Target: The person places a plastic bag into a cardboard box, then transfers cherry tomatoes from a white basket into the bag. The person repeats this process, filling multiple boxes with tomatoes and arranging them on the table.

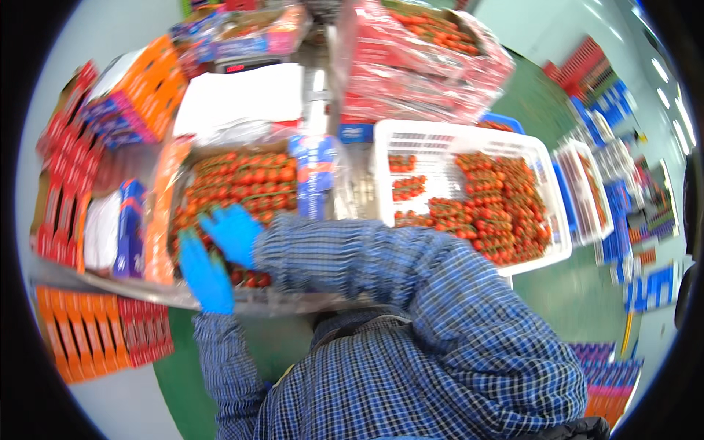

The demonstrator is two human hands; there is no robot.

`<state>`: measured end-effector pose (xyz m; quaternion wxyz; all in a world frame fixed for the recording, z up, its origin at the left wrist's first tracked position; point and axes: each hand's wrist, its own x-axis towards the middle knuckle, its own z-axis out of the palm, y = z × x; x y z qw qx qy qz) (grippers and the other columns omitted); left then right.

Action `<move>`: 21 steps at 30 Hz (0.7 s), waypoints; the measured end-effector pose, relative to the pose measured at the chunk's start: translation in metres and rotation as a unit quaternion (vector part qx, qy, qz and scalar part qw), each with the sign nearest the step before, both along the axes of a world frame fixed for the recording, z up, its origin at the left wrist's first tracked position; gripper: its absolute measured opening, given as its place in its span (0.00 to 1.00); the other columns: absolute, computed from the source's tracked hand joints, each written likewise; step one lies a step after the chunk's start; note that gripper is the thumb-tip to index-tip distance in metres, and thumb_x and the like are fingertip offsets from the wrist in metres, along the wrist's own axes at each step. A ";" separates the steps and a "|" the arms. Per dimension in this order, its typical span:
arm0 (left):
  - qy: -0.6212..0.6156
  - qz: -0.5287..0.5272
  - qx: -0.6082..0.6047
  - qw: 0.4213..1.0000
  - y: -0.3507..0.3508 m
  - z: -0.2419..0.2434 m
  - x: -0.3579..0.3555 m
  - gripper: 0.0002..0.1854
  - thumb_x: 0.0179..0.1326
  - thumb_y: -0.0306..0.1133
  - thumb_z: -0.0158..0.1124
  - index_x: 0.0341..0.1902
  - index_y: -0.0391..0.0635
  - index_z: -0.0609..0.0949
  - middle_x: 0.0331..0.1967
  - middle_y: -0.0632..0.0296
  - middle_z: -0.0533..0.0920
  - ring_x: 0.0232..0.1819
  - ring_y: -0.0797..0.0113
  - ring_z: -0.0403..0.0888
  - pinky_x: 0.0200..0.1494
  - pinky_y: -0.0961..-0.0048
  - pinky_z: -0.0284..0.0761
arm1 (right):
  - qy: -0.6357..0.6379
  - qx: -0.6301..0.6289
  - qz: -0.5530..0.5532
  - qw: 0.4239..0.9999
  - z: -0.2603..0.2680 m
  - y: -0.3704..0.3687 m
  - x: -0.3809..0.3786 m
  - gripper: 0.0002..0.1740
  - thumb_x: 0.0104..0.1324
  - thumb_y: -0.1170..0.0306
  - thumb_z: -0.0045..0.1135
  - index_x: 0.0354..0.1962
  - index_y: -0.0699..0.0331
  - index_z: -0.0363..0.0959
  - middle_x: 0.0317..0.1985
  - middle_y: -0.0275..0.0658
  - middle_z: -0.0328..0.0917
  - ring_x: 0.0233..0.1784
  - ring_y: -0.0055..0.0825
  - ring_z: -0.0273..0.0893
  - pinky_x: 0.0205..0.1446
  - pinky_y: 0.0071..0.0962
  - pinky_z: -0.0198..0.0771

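My left hand (pixel 208 275), in a blue glove, lies at the near left part of an open cardboard box lined with clear film. Rows of vine cherry tomatoes (pixel 242 181) fill much of this box. My right hand (pixel 234 234), gloved the same way, reaches across from the right and rests over the tomatoes just beyond my left hand. Some vine tomatoes show under and between the hands; whether either hand grips them is blurred. To the right, a white plastic crate (pixel 473 132) holds more vine tomatoes (pixel 495 209), heaped mostly at its right side.
White paper sheets (pixel 242 99) lie behind the box, by a scale display (pixel 235 68). Film-wrapped red boxes (pixel 407 82) of tomatoes stand at the back. Orange cartons (pixel 148 82) and red cartons (pixel 66 165) are stacked left. A blue carton (pixel 130 231) stands left of the box.
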<state>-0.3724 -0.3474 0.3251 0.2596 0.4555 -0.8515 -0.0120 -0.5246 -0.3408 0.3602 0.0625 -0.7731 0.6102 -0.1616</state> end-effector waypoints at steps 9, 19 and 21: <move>-0.072 0.075 -0.029 0.994 -0.015 0.023 -0.015 0.33 0.71 0.42 0.43 0.74 0.45 0.46 0.75 0.49 0.42 0.76 0.52 0.40 0.73 0.53 0.38 | -0.148 -0.143 0.044 0.978 0.001 0.048 -0.031 0.37 0.60 0.62 0.56 0.65 0.60 0.55 0.65 0.50 0.58 0.70 0.44 0.54 0.74 0.50 0.42; -0.260 0.080 -0.034 0.962 -0.031 -0.007 -0.040 0.30 0.69 0.39 0.44 0.74 0.58 0.54 0.75 0.57 0.49 0.72 0.46 0.51 0.70 0.50 0.51 | -0.031 0.091 -0.333 0.938 -0.009 0.264 -0.376 0.22 0.60 0.72 0.55 0.54 0.65 0.69 0.46 0.50 0.75 0.47 0.42 0.76 0.51 0.41 0.72; -0.303 0.051 -0.030 0.951 -0.043 -0.012 -0.033 0.31 0.69 0.39 0.44 0.74 0.58 0.53 0.75 0.60 0.50 0.75 0.53 0.47 0.72 0.52 0.46 | 0.000 0.044 -0.324 0.945 -0.040 0.257 -0.414 0.19 0.62 0.68 0.51 0.51 0.64 0.71 0.45 0.49 0.76 0.46 0.44 0.76 0.49 0.42 0.73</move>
